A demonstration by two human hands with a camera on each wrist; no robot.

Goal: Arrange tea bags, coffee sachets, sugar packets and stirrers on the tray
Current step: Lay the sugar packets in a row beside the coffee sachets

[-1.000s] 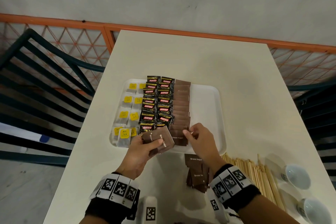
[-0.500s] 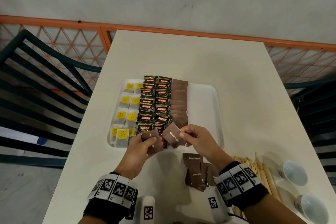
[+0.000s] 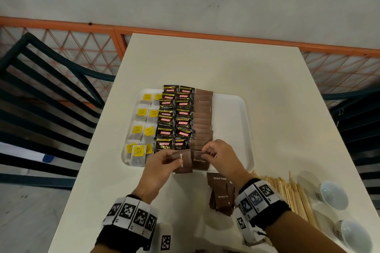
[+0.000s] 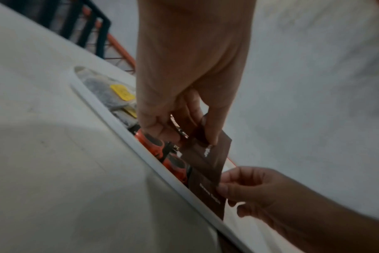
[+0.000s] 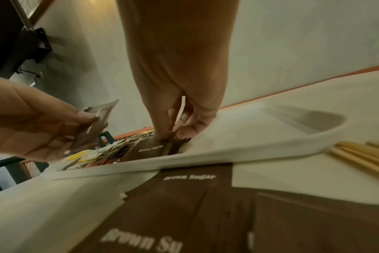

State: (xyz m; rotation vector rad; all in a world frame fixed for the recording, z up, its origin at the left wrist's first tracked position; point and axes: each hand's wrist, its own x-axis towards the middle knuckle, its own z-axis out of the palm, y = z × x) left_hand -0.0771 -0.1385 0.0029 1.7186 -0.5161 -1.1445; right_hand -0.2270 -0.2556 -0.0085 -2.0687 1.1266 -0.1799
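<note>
A white tray (image 3: 232,121) holds tea bags (image 3: 141,127) on the left, black coffee sachets (image 3: 175,119) in the middle and a column of brown sugar packets (image 3: 202,117) to their right. My left hand (image 3: 174,158) grips a small stack of sugar packets (image 3: 183,163) over the tray's near rim. My right hand (image 3: 207,151) pinches one sugar packet (image 3: 199,162) lying at the near end of the sugar column. In the right wrist view the right hand (image 5: 173,135) pinches that packet (image 5: 151,148) low inside the tray (image 5: 227,150).
A loose pile of sugar packets (image 3: 221,193) lies on the table just below the tray. Wooden stirrers (image 3: 287,193) lie to its right, with two white cups (image 3: 333,194) beyond them. Dark chairs and an orange railing flank the table.
My right hand left the sugar column, pinched a packet off the stack in my left hand and brought it down onto the near end of the column.
</note>
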